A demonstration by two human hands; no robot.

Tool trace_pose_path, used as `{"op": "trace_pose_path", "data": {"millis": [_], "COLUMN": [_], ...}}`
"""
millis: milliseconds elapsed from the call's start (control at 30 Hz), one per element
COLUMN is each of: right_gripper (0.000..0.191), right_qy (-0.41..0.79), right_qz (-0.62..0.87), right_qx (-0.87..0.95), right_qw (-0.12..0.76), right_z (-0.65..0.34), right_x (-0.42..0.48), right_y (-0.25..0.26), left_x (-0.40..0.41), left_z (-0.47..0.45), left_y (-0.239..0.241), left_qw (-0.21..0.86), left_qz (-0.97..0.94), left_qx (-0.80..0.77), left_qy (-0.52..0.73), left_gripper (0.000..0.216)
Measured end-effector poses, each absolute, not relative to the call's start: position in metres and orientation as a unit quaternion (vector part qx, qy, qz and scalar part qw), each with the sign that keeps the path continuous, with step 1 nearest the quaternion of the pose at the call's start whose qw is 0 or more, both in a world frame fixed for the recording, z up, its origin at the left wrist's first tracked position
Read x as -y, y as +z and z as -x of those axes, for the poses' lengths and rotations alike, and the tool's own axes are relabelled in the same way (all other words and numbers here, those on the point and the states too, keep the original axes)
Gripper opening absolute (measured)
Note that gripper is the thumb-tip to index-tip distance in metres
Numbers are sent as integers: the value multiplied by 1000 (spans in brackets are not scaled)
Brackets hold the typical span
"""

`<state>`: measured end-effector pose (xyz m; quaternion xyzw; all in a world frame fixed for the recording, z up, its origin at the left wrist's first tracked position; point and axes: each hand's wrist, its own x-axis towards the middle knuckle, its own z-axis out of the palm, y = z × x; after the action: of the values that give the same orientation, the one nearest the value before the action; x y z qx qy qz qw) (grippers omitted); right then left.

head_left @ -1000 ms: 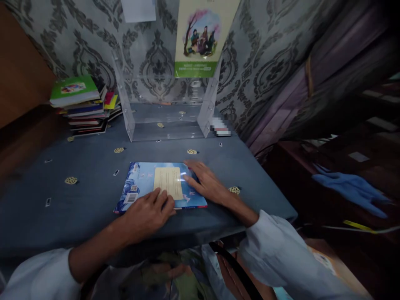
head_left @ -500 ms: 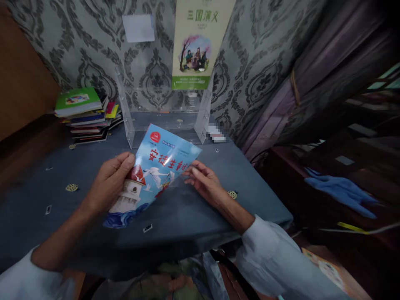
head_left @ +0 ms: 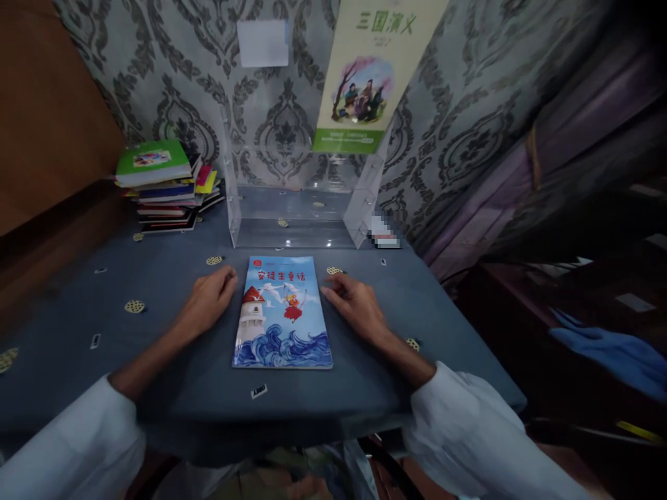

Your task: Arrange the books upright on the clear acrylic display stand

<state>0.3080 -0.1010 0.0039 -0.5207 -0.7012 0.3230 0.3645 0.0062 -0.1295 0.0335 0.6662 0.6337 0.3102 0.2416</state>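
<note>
A blue picture-covered book [head_left: 281, 326] lies flat on the cloth-covered table, cover up, showing red characters, a lighthouse-like tower and waves. Left of it rests my left hand [head_left: 211, 295], fingers curled in and holding nothing, a small gap from the book's edge. On the other side is my right hand [head_left: 357, 305], its thumb and forefinger apart, empty and not touching the book. Behind the book stands a clear acrylic rack [head_left: 297, 232]. A cream and green book [head_left: 359, 90] leans high on the rack's right part.
A stack of books [head_left: 164, 194] with a green one on top stands at the table's back left. A small blurred item [head_left: 384, 232] sits right of the rack. Beyond the table's right edge are a purple curtain [head_left: 495, 173] and a blue cloth [head_left: 609, 351].
The blue book, tilted and held up in my left hand before, now lies straight and flat on the table. Both hands have let it go and moved apart. The view has swung slightly left.
</note>
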Motion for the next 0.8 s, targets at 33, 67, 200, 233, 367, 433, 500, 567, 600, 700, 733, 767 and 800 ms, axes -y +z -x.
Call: {"op": "trace_pose_path", "data": {"millis": [33,67,200,233,367,433,500,567,600,700,733,767,800], "right_gripper": [19,19,26,29,46,52,59,61,60,59,59,59,59], "right_qy": [269,231,162,159,166,154,139,127,124,129,131,132,132], "right_qz": [531,529,437,400,312,326,358,404,428,461,462,460,459], "right_qx": [725,747,830,852,908,914,908,889,877,860,860,860,860], "right_qw": [347,330,305,298,224,184,166,174,180,176,175,177,180], "right_z": [-309,-307,-274,-260,-210,-204,-216,-239,-253,-286,-292,-296,-297], "right_x": [100,101,100,98,82,71,60,51,47,41,40,40,40], "right_y": [2,2,8,10,5,-4,-14,-22,-24,-27,-28,-28,-28], "left_x": [128,126,114,110,99,98,98,100,100,101,102,102,102], "left_z": [-3,-1,-6,-9,-15,-14,-13,-13,-13,-14,-14,-15,-15], "left_y": [32,30,18,13,-12,-21,-25,-24,-22,-16,-15,-14,-13], "left_qw": [205,172,72,61,40,46,57,67,71,83,85,86,86], "left_qz": [-687,-707,-788,-800,-818,-821,-821,-818,-817,-817,-818,-818,-817], "left_qx": [-633,-626,-555,-541,-517,-518,-524,-532,-534,-533,-532,-532,-533], "left_qy": [294,281,255,254,250,237,221,210,207,202,202,201,202], "left_gripper": [19,20,31,34,45,49,50,51,51,51,51,51,50]}}
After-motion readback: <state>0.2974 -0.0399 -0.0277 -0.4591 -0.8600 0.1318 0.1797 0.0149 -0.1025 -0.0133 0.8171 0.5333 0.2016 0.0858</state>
